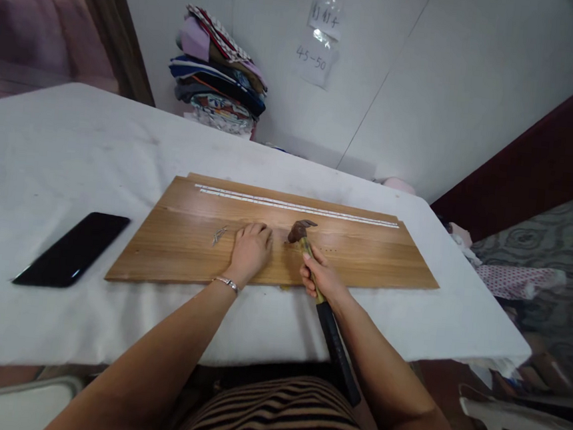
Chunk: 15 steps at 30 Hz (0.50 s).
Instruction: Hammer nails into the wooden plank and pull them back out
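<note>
White tabletop (95, 158), hammer (329, 326) aslant, head (299, 232) away.

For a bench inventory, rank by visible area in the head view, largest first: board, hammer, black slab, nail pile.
1. Board
2. Black slab
3. Hammer, longer than the slab but thinner, partly covered by the right hand
4. Nail pile

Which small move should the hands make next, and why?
Probably the left hand should slide slightly away from the claw hammer's head: it rests on the wooden board close beside that head, while the right hand grips the handle.
</note>
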### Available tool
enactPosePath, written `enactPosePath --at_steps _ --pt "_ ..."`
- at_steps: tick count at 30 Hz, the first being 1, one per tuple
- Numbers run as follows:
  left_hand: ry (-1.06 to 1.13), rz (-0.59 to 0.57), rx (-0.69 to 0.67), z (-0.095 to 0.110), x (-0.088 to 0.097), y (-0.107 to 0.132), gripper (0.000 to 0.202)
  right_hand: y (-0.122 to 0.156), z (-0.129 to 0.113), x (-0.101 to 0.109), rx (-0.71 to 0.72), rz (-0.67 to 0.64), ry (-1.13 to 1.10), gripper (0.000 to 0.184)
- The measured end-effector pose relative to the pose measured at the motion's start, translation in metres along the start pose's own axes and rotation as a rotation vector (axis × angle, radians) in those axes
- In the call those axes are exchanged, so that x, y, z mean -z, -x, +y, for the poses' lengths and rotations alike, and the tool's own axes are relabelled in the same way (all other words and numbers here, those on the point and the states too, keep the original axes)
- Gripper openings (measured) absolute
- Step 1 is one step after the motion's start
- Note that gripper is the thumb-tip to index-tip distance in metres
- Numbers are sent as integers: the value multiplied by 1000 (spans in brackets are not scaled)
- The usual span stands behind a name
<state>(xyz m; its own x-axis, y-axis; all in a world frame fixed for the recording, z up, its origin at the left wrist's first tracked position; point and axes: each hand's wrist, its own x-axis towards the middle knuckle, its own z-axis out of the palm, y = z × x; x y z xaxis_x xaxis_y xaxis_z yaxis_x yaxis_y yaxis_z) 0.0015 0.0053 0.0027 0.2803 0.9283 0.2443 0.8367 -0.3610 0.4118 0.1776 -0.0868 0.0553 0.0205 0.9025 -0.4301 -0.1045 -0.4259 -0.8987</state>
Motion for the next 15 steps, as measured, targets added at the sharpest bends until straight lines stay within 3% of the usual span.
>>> enactPosePath --at_steps 15 --pt "14 8 9 0 -1 1 30 0 -2 -3 -5 26 20 75"
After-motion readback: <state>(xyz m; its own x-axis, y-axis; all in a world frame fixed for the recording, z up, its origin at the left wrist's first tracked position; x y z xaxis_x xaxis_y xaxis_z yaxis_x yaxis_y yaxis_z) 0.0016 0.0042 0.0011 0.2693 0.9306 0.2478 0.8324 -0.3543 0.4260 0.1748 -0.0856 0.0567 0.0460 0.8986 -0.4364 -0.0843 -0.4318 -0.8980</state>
